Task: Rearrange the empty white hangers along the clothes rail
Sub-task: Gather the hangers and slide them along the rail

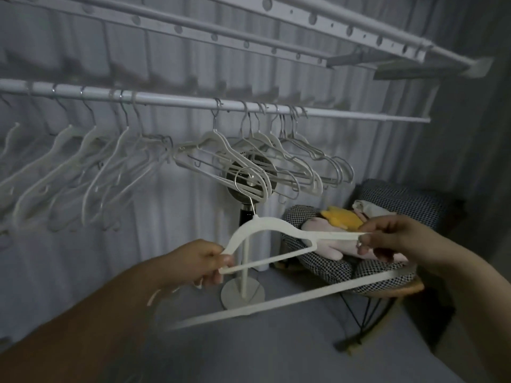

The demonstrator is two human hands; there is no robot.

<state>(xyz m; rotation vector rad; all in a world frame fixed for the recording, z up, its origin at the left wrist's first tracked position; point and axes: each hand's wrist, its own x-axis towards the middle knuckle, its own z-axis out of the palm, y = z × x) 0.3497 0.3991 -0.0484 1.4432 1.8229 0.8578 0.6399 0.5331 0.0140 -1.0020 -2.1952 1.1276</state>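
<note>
I hold one white hanger (265, 225) off the rail, its metal hook pointing up. My left hand (201, 264) grips its left shoulder end and my right hand (392, 239) pinches its right arm. A long white bar (276, 299) runs below my hands, blurred; it looks like a second hanger's bottom bar. The white clothes rail (177, 102) crosses above. Several empty white hangers (91, 167) hang on its left part, and another bunch of hangers (279, 158) hangs right of centre, with a gap between the two groups.
A standing fan (244, 272) on a round base stands behind the held hanger. A checked chair (373, 269) with soft toys sits at the right. More white rails (249, 34) run overhead. Pale curtains cover the back wall.
</note>
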